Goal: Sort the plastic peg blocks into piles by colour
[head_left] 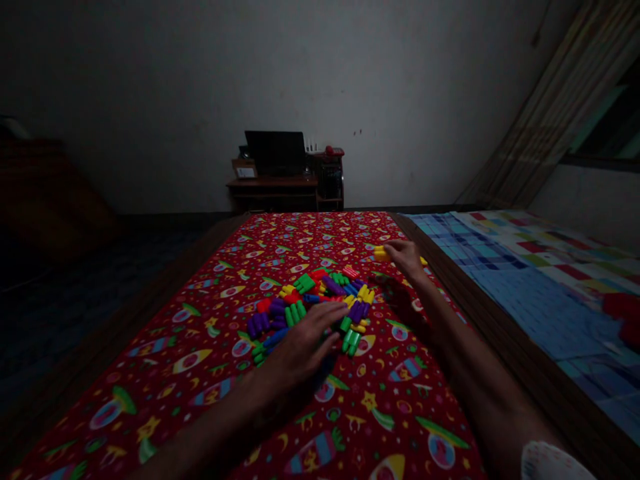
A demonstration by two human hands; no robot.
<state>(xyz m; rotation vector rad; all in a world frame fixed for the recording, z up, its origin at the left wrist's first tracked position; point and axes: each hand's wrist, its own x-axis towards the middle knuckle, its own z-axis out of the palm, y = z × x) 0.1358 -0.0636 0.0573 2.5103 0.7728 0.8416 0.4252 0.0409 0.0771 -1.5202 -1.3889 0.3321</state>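
The fingers [333, 319] of the left hand [305, 347] lie spread and nearly flat. Their tips rest on the near edge of a heap of bright plastic interlocking blocks [320, 293] and grip none of them. The heap stretches away from those fingertips, far and slightly right. The right hand [406, 257], at the heap's far right corner, is curled closed around a yellow plastic block [381, 253]. The block's long axis runs left to right, one end poking out towards the heap. Everything sits on a red cloth printed with rockets and stars [200, 360].
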